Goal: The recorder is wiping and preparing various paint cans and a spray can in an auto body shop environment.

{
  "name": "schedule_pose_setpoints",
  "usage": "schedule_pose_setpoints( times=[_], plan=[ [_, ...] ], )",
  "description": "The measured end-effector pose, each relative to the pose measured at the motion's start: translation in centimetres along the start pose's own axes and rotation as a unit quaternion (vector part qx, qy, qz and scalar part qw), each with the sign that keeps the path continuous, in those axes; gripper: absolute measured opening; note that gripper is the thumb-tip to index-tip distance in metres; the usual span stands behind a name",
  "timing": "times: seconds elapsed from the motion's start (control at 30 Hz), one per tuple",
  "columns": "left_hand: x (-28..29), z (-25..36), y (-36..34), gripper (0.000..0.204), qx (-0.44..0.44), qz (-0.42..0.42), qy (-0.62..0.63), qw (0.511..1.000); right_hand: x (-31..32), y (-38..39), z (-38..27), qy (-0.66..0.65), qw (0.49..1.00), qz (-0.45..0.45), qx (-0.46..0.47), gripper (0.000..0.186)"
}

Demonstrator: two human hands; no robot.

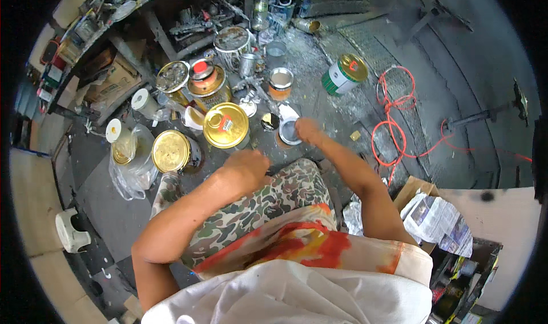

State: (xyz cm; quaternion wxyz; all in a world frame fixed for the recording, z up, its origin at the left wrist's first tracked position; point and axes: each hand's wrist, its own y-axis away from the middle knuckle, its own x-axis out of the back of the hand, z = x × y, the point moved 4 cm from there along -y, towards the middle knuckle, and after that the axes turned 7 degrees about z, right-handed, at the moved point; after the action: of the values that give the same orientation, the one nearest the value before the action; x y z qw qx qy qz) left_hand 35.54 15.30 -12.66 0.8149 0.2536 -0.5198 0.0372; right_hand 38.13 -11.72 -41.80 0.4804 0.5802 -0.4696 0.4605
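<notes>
My right hand (309, 131) is closed at the right rim of a small open can (290, 132) with grey contents. Its fingertips are partly hidden. Over my camouflage-clad knee, my left hand (249, 167) is curled closed. Whatever it may hold is hidden from above. Just beyond it stands a large tin with a gold lid (226, 124). A small dark round lid or cup (270, 121) lies between that tin and the small can. Behind the small can is another open can with an orange label (281, 84).
A green and white tin (344, 74) stands at the far right, beside a coiled red hose (394, 116). Several more tins crowd the left, including a gold-lidded one (171, 151). A white stool (73, 231) is at far left; newspaper (438, 221) lies at right.
</notes>
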Motion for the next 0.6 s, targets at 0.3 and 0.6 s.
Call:
schedule_pose_setpoints(
  times=[0.3, 0.6],
  plan=[
    [-0.3, -0.4, 0.1, 0.039, 0.014, -0.023, 0.016, 0.999, 3.0, 0.6, -1.0, 0.018, 0.999, 0.013, -0.039, 0.024],
    [-0.3, -0.6, 0.0, 0.039, 0.015, -0.023, 0.009, 1.0, 4.0, -0.1, -1.5, -0.051, 0.996, 0.05, -0.045, 0.028]
  ],
)
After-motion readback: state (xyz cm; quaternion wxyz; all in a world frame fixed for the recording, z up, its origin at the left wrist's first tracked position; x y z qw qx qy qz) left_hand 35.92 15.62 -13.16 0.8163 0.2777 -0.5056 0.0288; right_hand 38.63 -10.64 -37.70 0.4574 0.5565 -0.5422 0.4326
